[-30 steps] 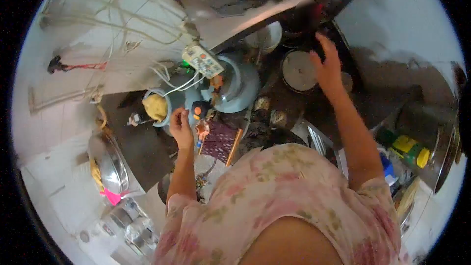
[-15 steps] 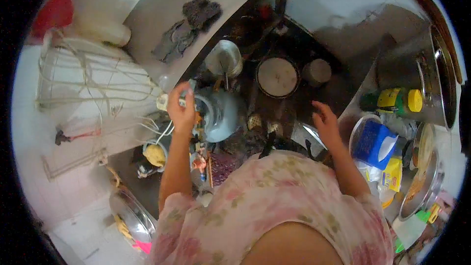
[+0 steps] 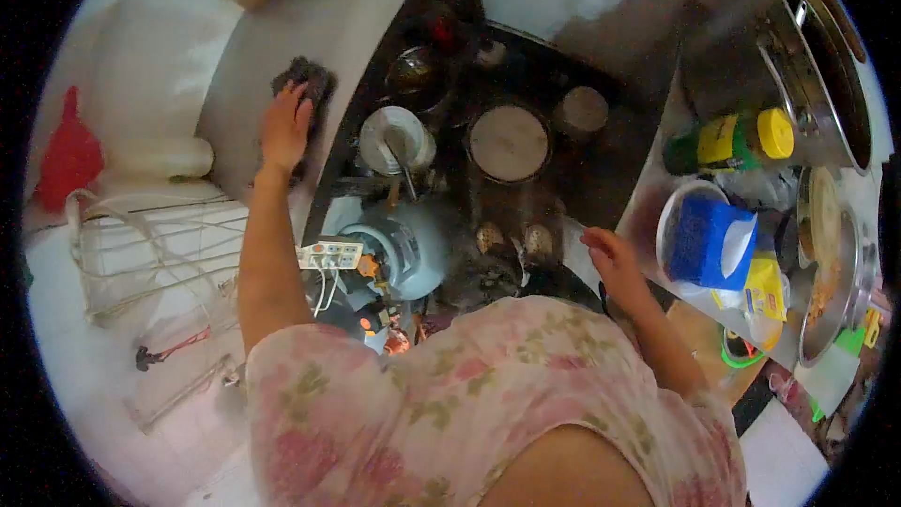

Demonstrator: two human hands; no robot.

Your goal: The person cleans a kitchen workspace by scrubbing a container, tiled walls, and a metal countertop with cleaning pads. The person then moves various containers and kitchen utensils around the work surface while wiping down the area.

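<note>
My left hand is stretched out to the upper left and rests on a dark grey cloth on the pale counter. Its fingers lie over the cloth, which shows beyond the fingertips and beside the hand; no firm grip is visible. On the right, my right hand hangs in the air near the edge of the right-hand counter, fingers apart and nothing in them.
Below the counter stand a gas cylinder, a white pot and a round lidded vessel. A power strip hangs at left. A blue tissue pack and a green jar stand at right.
My left hand has moved up and left onto the cloth. My right hand remains raised and empty. The view has turned, bringing more of both counters into sight.
</note>
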